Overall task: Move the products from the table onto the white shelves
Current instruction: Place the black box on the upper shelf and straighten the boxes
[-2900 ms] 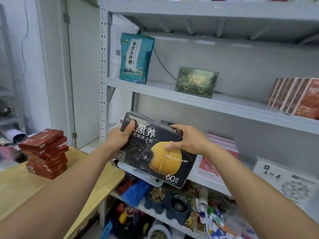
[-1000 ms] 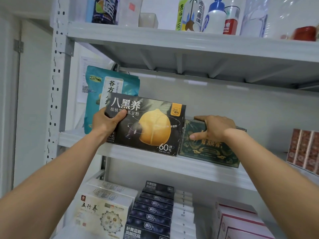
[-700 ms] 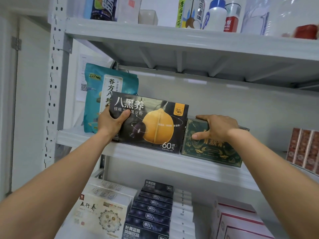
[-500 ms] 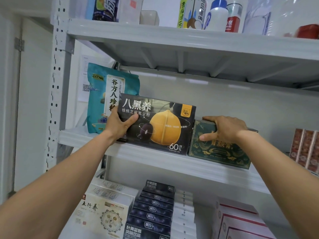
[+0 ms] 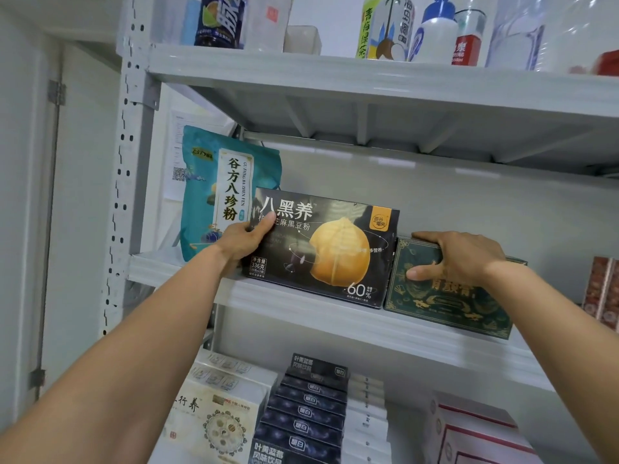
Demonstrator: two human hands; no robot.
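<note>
White-painted steel shelving [image 5: 335,316] against a pale wall, head view: ribbed sheet-metal decks bolted to a perforated upright.

Task item: glossy black rectangular cardboard box with a yellow walnut graphic [image 5: 335,256]. Location: middle deck, standing on its long edge near the front lip, printed face outward. Set between a teal soft foil pouch [image 5: 227,195] on one side and a dark green gold-printed flat carton [image 5: 445,306] just beside its other end, apparently touching. Face-out orientation probably chosen for label legibility.

State of left hand [image 5: 239,242]: gripping the black box at its near end, thumb across the printed face, remaining fingers wrapped behind and hidden. Likely purpose: squaring the box to the deck.

State of right hand [image 5: 462,259]: fingers [image 5: 435,236] curled over the top edge of the green carton, thumb pressed on its front. Likely purpose: bracing the neighbour against sliding during seating.

Handling notes: rigid laminated card on smooth paint, low friction expected. Pouch soft, crinkled, leaning rearward.

Top deck: plastic bottles and cans [image 5: 385,28]. Lower deck: stacked dark-blue cartons [image 5: 308,406].
</note>
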